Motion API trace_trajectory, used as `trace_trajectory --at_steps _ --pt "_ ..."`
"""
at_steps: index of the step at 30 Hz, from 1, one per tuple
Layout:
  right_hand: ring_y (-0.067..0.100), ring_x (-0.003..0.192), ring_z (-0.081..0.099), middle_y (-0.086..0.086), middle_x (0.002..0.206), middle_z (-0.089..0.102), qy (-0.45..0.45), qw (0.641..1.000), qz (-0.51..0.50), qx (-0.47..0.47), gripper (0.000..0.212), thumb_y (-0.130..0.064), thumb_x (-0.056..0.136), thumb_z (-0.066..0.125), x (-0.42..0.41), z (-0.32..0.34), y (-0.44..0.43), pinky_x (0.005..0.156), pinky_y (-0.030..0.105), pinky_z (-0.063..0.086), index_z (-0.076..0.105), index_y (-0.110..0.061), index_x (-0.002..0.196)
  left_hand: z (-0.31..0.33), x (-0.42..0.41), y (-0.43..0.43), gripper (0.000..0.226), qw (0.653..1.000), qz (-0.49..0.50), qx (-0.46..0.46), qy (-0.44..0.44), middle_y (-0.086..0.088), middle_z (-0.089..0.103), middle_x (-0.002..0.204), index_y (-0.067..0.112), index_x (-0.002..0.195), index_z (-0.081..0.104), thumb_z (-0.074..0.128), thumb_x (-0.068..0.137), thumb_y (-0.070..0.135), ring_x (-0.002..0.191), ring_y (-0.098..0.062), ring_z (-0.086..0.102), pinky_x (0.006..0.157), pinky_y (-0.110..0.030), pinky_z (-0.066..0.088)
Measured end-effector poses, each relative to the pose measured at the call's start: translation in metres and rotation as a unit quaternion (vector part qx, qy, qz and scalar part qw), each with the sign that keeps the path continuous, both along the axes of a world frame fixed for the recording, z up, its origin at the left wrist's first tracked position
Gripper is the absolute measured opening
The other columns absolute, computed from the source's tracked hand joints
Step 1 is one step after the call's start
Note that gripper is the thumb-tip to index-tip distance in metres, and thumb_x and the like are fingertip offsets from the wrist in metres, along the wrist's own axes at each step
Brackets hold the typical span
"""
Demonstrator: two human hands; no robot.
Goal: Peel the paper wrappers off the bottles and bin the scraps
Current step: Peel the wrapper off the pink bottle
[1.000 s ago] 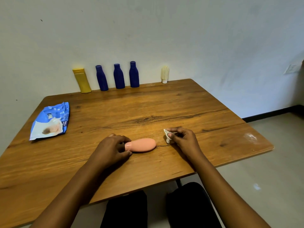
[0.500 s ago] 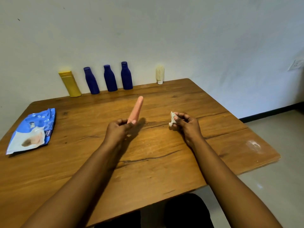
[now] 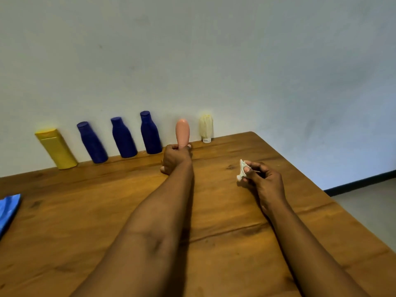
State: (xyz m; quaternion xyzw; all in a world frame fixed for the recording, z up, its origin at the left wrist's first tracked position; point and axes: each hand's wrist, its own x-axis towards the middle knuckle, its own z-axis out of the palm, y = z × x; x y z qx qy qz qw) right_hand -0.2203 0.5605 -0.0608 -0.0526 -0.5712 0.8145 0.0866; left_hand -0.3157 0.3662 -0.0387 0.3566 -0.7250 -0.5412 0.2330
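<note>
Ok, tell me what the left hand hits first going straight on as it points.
Probably the wall, through the gap between the rightmost blue bottle and the cream tube. The left hand grips the pink bottle, so that would touch first. Depth unclear.

One camera sits on the person's head and looks forward and down over the tabletop (image 3: pixel 75 211) toward the wall (image 3: pixel 214 61). Both forearms enter from the bottom edge, with the left hand (image 3: pixel 174 158) and right hand (image 3: pixel 263 179) at mid-frame. The wide lens takes in the bottles (image 3: pixel 123 138) along the far edge, the tabletop's right corner and a strip of floor (image 3: pixel 368 206) at right.
</note>
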Motion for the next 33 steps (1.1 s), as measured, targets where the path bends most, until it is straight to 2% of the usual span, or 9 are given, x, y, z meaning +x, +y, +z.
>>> trace_trajectory --at_steps 3,7,10,18,26,33 --pt "0.025 0.086 0.068 0.001 0.088 0.072 0.004 1.0 -0.007 0.004 0.015 -0.006 0.083 0.067 -0.017 -0.002 0.007 0.077 0.041 0.059 0.071 -0.014 0.094 -0.002 -0.024 -0.004 0.031 0.992 0.007 -0.112 -0.063 -0.001 0.065 0.108 0.027 0.105 0.064 0.074 0.077 0.04 0.107 -0.023 0.052 0.092 -0.039 0.034" --pt "0.02 0.083 0.068 0.002 0.094 0.069 0.015 1.0 -0.008 0.004 0.016 -0.005 0.083 0.065 -0.024 -0.003 0.01 0.07 0.037 0.06 0.07 -0.012 0.097 -0.008 -0.051 -0.015 0.032 0.981 0.017 -0.16 -0.104 -0.004 0.065 0.105 0.022 0.104 0.065 0.071 0.08 0.044 0.103 -0.024 0.05 0.088 -0.039 0.032" --pt "0.018 0.084 0.069 0.002 0.097 0.068 0.015 1.0 -0.005 0.006 0.017 -0.005 0.082 0.065 -0.024 -0.003 0.01 0.071 0.036 0.06 0.071 -0.013 0.097 -0.008 -0.062 -0.017 0.038 0.976 0.03 -0.174 -0.126 -0.005 0.064 0.1 0.017 0.095 0.066 0.067 0.08 0.052 0.101 -0.025 0.049 0.086 -0.04 0.031" --pt "0.015 0.08 0.069 0.001 0.097 0.067 0.019 1.0 -0.001 0.014 0.016 -0.004 0.083 0.065 -0.024 -0.002 0.01 0.064 0.029 0.06 0.07 -0.015 0.093 -0.011 -0.074 -0.015 0.035 0.972 0.033 -0.188 -0.135 -0.007 0.063 0.101 0.014 0.095 0.065 0.057 0.086 0.048 0.1 -0.025 0.05 0.089 -0.04 0.032" --pt "0.02 0.088 0.068 0.003 0.1 0.068 0.012 1.0 -0.009 0.009 0.017 -0.005 0.081 0.066 -0.027 -0.004 0.009 0.068 0.034 0.06 0.071 -0.014 0.095 -0.016 -0.078 -0.017 0.036 0.961 0.005 -0.227 -0.161 -0.007 0.061 0.108 0.013 0.101 0.064 0.064 0.084 0.044 0.103 -0.026 0.049 0.088 -0.041 0.034" --pt "0.021 0.088 0.068 0.002 0.097 0.069 0.011 1.0 -0.017 0.007 0.017 -0.005 0.082 0.066 -0.026 -0.004 0.01 0.068 0.035 0.06 0.071 -0.014 0.095 -0.018 -0.08 -0.018 0.045 0.953 -0.007 -0.248 -0.175 -0.008 0.061 0.113 0.015 0.107 0.064 0.071 0.078 0.049 0.107 -0.027 0.049 0.091 -0.041 0.037"
